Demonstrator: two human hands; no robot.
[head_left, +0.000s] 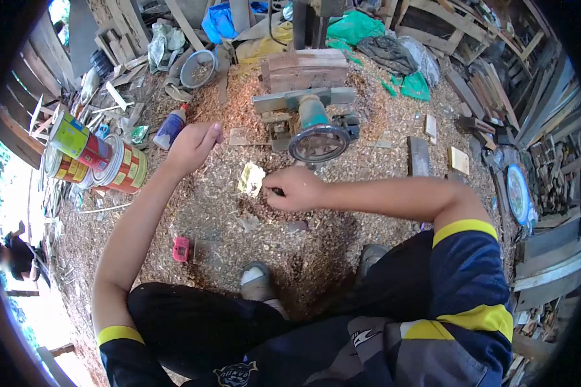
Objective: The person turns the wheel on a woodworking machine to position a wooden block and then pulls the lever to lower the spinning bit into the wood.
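Note:
My left hand (pixel 197 147) is raised on the left with its fingers curled and thumb on top; whatever it may hold is hidden. Beyond it lies a blue bottle (pixel 169 130) with a red cap. Near the middle, my right hand (pixel 295 188) is closed, with a small dark spot showing between thumb and fingers that I cannot identify. A crumpled pale-yellow piece (pixel 252 179) lies on the shavings just left of its fingertips. Directly ahead stands a green vise (pixel 313 111) with a round handwheel (pixel 319 143), against a wooden block (pixel 305 69).
Stacked paint buckets (pixel 124 166) stand at the left, and a grey basin (pixel 199 68) sits farther back. A red-pink device (pixel 181 249) lies near my left foot. Dark block (pixel 418 156) and pale wood block (pixel 458 160) are on the right, with scrap boards beyond. At far left is another person (pixel 22 257).

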